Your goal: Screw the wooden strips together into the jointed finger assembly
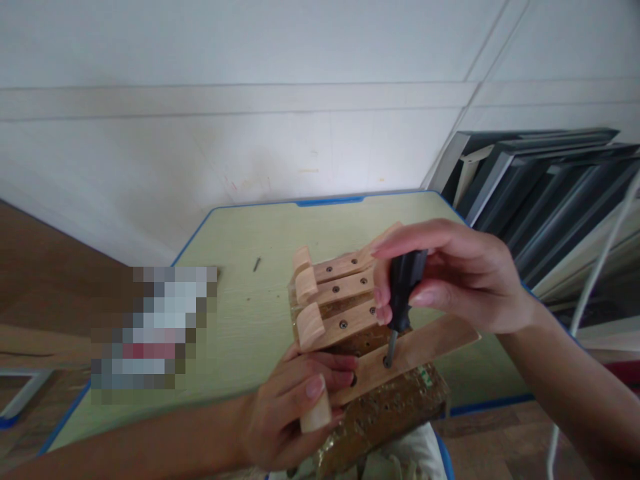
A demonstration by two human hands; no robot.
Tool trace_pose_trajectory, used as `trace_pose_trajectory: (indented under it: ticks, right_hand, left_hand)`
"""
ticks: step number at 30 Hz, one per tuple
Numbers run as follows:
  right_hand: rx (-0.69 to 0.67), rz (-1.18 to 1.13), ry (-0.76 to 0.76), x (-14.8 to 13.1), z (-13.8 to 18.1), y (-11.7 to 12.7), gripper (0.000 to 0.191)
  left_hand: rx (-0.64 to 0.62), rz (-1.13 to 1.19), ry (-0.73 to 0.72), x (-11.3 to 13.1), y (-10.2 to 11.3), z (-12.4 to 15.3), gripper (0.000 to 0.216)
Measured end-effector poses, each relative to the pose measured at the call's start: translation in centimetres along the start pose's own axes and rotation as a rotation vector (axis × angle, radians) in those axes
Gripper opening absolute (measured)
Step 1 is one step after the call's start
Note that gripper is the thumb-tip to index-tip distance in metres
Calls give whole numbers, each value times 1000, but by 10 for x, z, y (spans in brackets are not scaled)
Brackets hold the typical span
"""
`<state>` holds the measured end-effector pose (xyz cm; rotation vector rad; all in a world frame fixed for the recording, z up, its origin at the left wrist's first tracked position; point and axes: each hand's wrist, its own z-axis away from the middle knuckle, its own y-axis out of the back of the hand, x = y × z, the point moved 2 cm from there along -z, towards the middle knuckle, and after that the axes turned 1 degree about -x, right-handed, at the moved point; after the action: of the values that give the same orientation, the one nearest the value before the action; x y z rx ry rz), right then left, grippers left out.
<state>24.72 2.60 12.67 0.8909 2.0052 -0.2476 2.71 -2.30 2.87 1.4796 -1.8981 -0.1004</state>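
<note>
In the head view, the only mark resembling print is a small green label [426, 378] on the brown tape-wrapped block [385, 417], below the right hand's grip; its pale characters are too small to read. A pixelated item [160, 327], well left of both grips, shows no legible writing.

The Phillips-type screwdriver [404, 287] points down from the right hand [465, 277], its shaft slanting slightly left, the tip at a screw head in the nearest wooden hook piece [425, 350]. That piece's long axis runs from the left hand [295, 407] up and rightward, beneath the right hand.

The screwdriver has a black handle, grasped between right thumb and fingers, and a grey metal shaft. The wood is pale and smooth, with a raised end clasped by the left hand. Three similar wooden pieces [345, 288], with dark screws, lie just beyond the left grip.
</note>
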Motion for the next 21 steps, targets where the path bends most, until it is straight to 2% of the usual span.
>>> trace_pose_trajectory:
  ticks: [7,14,21]
  right_hand:
    - [-44,34,-8,-7,-1,-5,46]
    - [36,198,-30,-11,0,-7,50]
    - [-78,338,-102,-14,-19,-4,31]
  left_hand:
    - [1,5,-9,-1,-1,0,74]
    - [7,-3,-10,-1,0,0,73]
    - [5,-44,-62,-1,2,-4,72]
